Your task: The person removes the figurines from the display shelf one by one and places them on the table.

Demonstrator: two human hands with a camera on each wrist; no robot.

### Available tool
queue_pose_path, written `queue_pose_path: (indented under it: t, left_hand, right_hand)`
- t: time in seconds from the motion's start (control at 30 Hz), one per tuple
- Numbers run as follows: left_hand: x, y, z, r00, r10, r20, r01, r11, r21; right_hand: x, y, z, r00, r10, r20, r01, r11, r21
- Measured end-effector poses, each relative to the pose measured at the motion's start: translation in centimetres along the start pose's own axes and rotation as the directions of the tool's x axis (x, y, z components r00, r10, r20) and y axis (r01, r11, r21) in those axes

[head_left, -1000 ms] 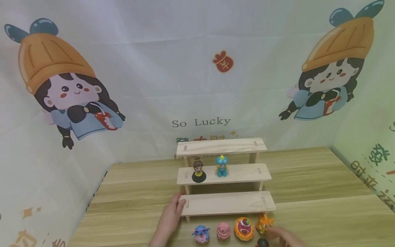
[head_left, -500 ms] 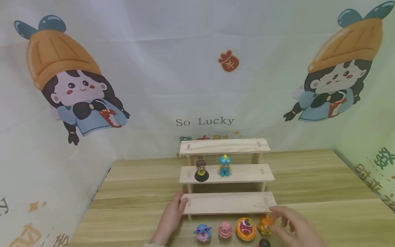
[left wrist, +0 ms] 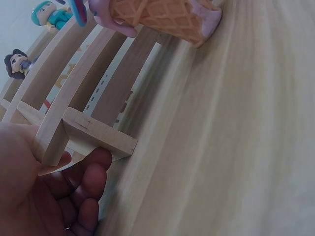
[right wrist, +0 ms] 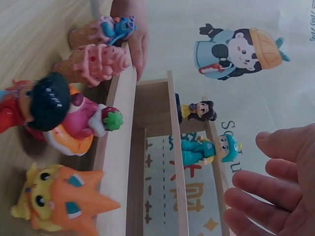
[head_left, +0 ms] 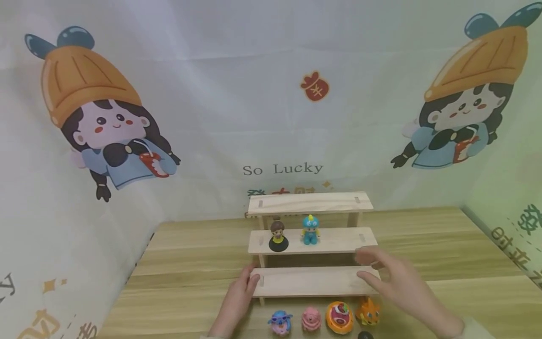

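My left hand (head_left: 237,299) grips the left end of the lowest board of a three-tier wooden display stand (head_left: 313,281); in the left wrist view its fingers (left wrist: 93,179) curl beneath the board. With fingers spread and nothing held, my right hand (head_left: 400,282) hovers over that board's right end. A brown-haired doll figurine (head_left: 277,231) and a turquoise-suited figurine (head_left: 311,230) stand on the middle tier. Nearest the right hand, in front of the stand, is an orange spiky-headed figurine (head_left: 367,311).
Along the stand's front are a blue figurine with sunglasses (head_left: 281,322), a pink figurine (head_left: 311,319) and a round orange toy (head_left: 339,318). A black-haired figurine (right wrist: 47,101) stands closer to me. A printed cloth (head_left: 211,117) hangs behind the wooden table (head_left: 182,268).
My right hand has moved up and forward from beside the orange figurine to above the lowest board's right end. The left hand keeps its grip on the stand.
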State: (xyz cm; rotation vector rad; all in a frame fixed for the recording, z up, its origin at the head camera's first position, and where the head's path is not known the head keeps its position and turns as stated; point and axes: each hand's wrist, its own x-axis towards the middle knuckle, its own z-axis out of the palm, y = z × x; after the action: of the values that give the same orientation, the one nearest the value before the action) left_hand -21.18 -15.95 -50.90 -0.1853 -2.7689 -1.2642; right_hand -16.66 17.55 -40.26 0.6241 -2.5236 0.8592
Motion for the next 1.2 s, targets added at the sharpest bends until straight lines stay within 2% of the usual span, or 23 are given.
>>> queue_pose_path:
  t: [0.3, 0.6, 0.8, 0.97, 1.2]
  left_hand:
    - [-0.1, -0.2, 0.1, 1.0, 0.015, -0.016, -0.015, 1.0, 0.01]
    - [-0.1, -0.1, 0.0, 0.999, 0.029, -0.018, -0.029, 1.0, 0.003]
    - [-0.1, -0.4, 0.1, 0.999, 0.036, -0.021, -0.036, 0.999, -0.003]
    - [-0.1, -0.5, 0.2, 0.999, 0.03, -0.018, -0.03, 1.0, -0.005]
    - [-0.1, -0.5, 0.2, 0.999, 0.027, -0.018, -0.027, 1.0, 0.003]
  right_hand:
    - [3.2, 0.4, 1.3, 1.0, 0.007, 0.028, -0.01, 0.995, 0.103]
    - [5.7, 0.4, 1.9, 0.994, 0.068, 0.081, -0.073, 0.995, 0.061]
    - [7.3, 0.4, 2.9, 0.983, 0.107, 0.147, -0.122, 0.988, 0.092]
    - [8.3, 0.6, 3.8, 0.979, 0.091, 0.18, -0.114, 0.986, 0.119]
    - [9.6, 0.6, 5.3, 0.982, 0.014, 0.187, -0.044, 0.987, 0.155]
